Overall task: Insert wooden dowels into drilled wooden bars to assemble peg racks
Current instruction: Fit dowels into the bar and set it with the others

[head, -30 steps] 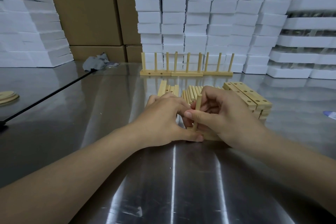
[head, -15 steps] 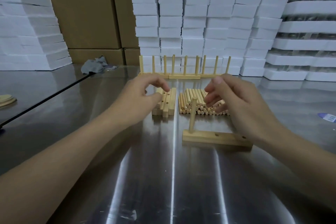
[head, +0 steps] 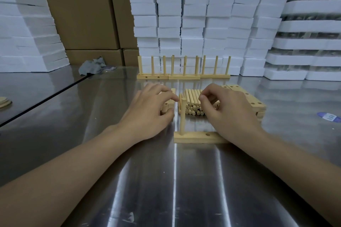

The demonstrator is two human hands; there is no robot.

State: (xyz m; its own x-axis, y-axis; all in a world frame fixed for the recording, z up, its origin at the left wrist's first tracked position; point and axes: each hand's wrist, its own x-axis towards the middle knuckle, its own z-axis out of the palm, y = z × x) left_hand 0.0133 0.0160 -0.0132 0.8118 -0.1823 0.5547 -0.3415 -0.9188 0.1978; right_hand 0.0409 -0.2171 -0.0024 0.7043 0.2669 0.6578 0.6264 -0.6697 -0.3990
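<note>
A drilled wooden bar (head: 201,138) lies flat on the metal table in front of me. One dowel (head: 182,116) stands upright in its left hole, and the hole beside it (head: 208,134) is empty. Behind the bar lies a pile of loose dowels (head: 192,102). My right hand (head: 228,114) hovers over the pile's right side with fingers loosely curled down onto it, and no dowel is lifted. My left hand (head: 149,114) is to the left of the upright dowel, over a small stack of bars (head: 167,106), fingers relaxed and holding nothing.
Three finished peg racks (head: 184,73) stand in a row at the back. A stack of drilled bars (head: 249,98) sits on the right behind my right hand. White foam blocks (head: 203,24) and cardboard boxes (head: 83,14) wall off the rear. A grey rag (head: 92,67) lies at the back left.
Both hands let go of the bar and dowel, which now stand alone. My right hand moved onto the dowel pile and my left hand shifted left over the small stack of bars.
</note>
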